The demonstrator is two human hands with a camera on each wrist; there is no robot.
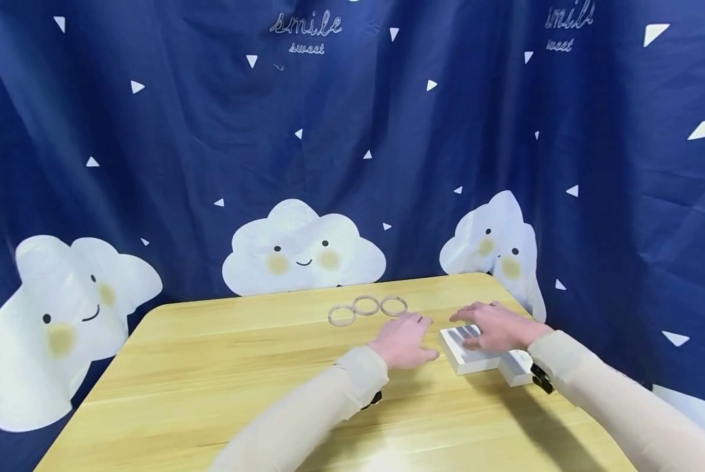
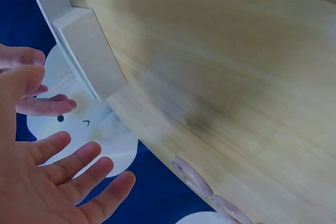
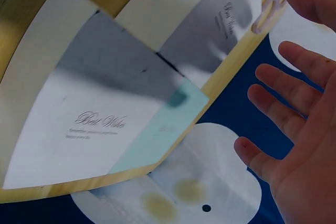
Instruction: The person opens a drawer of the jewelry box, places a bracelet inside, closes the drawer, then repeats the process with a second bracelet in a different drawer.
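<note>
Right of centre in the head view, the person's right hand (image 1: 496, 328) lies over the far end of a flat white rectangular box (image 1: 467, 351) printed with grey stripes on its lid; its fingers (image 3: 286, 116) are spread and nearly straight, curled round nothing, though whether they actually touch the lid cannot be told. Just left of it, the left hand (image 1: 405, 341) hovers low over the pale wooden surface (image 1: 211, 367) beside the box's left edge, and the left wrist view shows its fingers (image 2: 84, 169) open and fanned, holding nothing. A second white box (image 1: 517, 367) lies against the first, toward the lower right, close to the surface's right edge. The right wrist view shows the lids in white, grey and pale mint panels with small script lettering. Beyond the left hand, toward the middle of the frame, three clear plastic rings (image 1: 367, 308) lie in a row touching one another. Behind everything hangs a dark blue curtain (image 1: 181, 144) with white smiling clouds and small triangles.
</note>
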